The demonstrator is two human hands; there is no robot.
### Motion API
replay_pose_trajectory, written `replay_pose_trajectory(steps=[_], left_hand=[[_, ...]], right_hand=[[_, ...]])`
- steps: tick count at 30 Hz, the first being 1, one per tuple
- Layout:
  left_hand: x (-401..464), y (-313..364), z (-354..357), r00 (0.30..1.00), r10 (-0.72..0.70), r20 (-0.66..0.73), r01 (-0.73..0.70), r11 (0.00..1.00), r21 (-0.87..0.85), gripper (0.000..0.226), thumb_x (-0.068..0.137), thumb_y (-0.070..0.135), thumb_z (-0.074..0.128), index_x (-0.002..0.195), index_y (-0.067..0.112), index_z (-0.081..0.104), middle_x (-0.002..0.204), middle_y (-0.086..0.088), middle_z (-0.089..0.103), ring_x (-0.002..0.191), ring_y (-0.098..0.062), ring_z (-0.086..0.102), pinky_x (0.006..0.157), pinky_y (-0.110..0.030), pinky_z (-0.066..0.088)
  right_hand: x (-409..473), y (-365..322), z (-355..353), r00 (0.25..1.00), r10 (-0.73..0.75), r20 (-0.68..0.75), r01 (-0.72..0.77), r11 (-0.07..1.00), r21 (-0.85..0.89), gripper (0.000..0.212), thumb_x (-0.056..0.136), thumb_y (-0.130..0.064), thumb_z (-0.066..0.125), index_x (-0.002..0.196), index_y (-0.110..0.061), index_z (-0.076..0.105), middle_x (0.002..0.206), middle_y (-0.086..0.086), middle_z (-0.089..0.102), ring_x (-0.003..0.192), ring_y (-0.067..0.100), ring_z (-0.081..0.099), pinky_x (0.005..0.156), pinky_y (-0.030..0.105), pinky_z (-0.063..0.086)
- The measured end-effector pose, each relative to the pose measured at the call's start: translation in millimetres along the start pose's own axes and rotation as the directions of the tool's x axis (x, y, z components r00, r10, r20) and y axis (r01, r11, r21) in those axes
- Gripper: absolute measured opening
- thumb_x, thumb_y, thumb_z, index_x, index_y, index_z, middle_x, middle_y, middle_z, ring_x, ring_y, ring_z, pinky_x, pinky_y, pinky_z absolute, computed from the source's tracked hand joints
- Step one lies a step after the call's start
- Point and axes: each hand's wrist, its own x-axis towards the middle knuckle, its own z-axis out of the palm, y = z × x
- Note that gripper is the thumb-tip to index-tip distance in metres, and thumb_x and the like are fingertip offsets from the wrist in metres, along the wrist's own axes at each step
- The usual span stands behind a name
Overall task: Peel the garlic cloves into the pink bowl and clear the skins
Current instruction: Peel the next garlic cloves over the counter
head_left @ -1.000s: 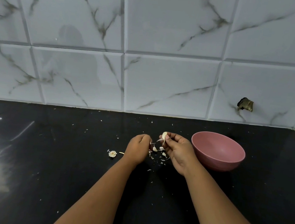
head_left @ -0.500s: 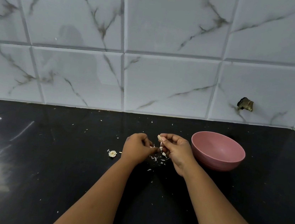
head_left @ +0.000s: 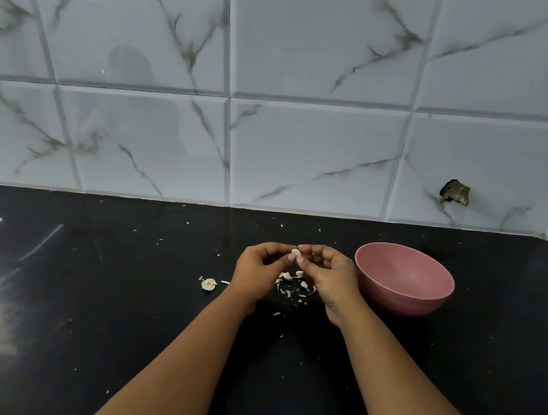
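Observation:
A small pale garlic clove [head_left: 295, 252] is held just above the black counter between both hands. My left hand [head_left: 259, 269] pinches it from the left and my right hand [head_left: 328, 274] pinches it from the right, fingertips meeting at the clove. Below the hands lies a scatter of garlic cloves and skins [head_left: 294, 284]. The pink bowl [head_left: 403, 280] stands upright on the counter just right of my right hand; I see nothing inside it.
A garlic root stub [head_left: 208, 284] with a sliver beside it lies left of my left hand. Tiny skin flakes dot the black counter [head_left: 83, 287]. Marble wall tiles rise behind, with a broken hole [head_left: 455, 192] at the right.
My left hand has come up from the skin pile to meet the right hand at the clove. The clove has shifted slightly left, between both sets of fingertips.

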Motion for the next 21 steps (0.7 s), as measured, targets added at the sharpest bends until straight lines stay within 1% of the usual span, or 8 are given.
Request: replay_pose_trajectory(steps=[2,5,7,9,13,16,19,21], left_hand=[[0,-1,0,1.000,-0.003,-0.027,0.003,1.000,0.001,0.011,0.090,0.015,0.071,0.099,0.016,0.076,0.089,0.001,0.077,0.088,-0.011,0.072,0.077,-0.022,0.055],[0,-1,-2,0.998,0.015,-0.061,-0.014,1.000,0.015,0.006,0.090,0.015,0.071,0.093,0.016,0.076,0.081,0.002,0.076,0.076,-0.005,0.070,0.069,-0.019,0.053],[1,-1,-3,0.997,0.055,-0.052,-0.051,0.997,0.064,0.003,0.089,0.017,0.072,0.090,0.015,0.075,0.078,0.003,0.074,0.072,-0.003,0.068,0.065,-0.016,0.051],[2,0,-2,0.997,0.074,-0.022,-0.072,0.992,0.100,0.004,0.090,0.017,0.071,0.089,0.015,0.073,0.078,0.003,0.073,0.072,-0.004,0.066,0.066,-0.019,0.051],[1,2,-3,0.995,0.055,0.081,-0.055,0.998,0.004,0.006,0.090,0.014,0.070,0.095,0.011,0.072,0.085,-0.005,0.072,0.080,-0.012,0.065,0.071,-0.027,0.051],[0,3,-3,0.992,0.072,0.099,-0.070,0.997,-0.027,0.010,0.087,0.012,0.074,0.094,0.005,0.070,0.088,-0.014,0.071,0.083,-0.021,0.066,0.078,-0.036,0.056],[0,4,-1,0.991,0.054,0.120,-0.042,0.995,-0.094,0.009,0.088,0.010,0.072,0.091,0.001,0.068,0.082,-0.015,0.067,0.079,-0.022,0.063,0.076,-0.033,0.053],[-1,6,-2,0.989,0.048,0.139,-0.029,0.991,-0.132,0.008,0.089,0.007,0.069,0.091,0.000,0.067,0.078,-0.011,0.066,0.075,-0.018,0.062,0.073,-0.028,0.052]], right_hand=[[0,1,-1,1.000,0.011,-0.005,-0.011,1.000,-0.028,0.013,0.079,-0.002,0.077,0.090,-0.007,0.073,0.084,0.008,0.074,0.074,0.008,0.068,0.064,0.016,0.052],[1,1,1,1.000,0.030,-0.009,-0.030,0.999,-0.024,0.005,0.083,-0.004,0.074,0.084,-0.009,0.073,0.077,0.007,0.075,0.070,0.011,0.069,0.060,0.016,0.051],[1,1,2,1.000,0.015,-0.013,-0.015,0.999,-0.030,0.004,0.084,-0.008,0.074,0.083,-0.012,0.072,0.074,0.006,0.074,0.068,0.010,0.069,0.060,0.016,0.052],[0,0,2,1.000,0.006,-0.015,-0.006,1.000,-0.027,0.007,0.082,-0.011,0.076,0.087,-0.012,0.072,0.077,0.005,0.074,0.069,0.010,0.068,0.062,0.018,0.053],[-2,-4,-2,0.999,0.041,0.007,-0.042,0.997,0.063,0.004,0.082,-0.010,0.076,0.085,-0.010,0.074,0.077,0.005,0.073,0.071,0.010,0.068,0.060,0.019,0.052],[-2,-9,-3,0.995,0.096,0.024,-0.098,0.979,0.176,0.003,0.080,-0.008,0.075,0.078,-0.010,0.074,0.076,0.008,0.073,0.071,0.012,0.070,0.059,0.019,0.052],[-1,-12,-5,0.983,0.170,0.066,-0.182,0.950,0.253,0.005,0.079,-0.008,0.075,0.075,-0.011,0.074,0.074,0.007,0.072,0.068,0.013,0.068,0.060,0.020,0.053],[-1,-12,-7,0.969,0.218,0.114,-0.243,0.925,0.293,0.006,0.080,-0.008,0.074,0.075,-0.011,0.076,0.073,0.007,0.071,0.067,0.014,0.068,0.061,0.021,0.054]])
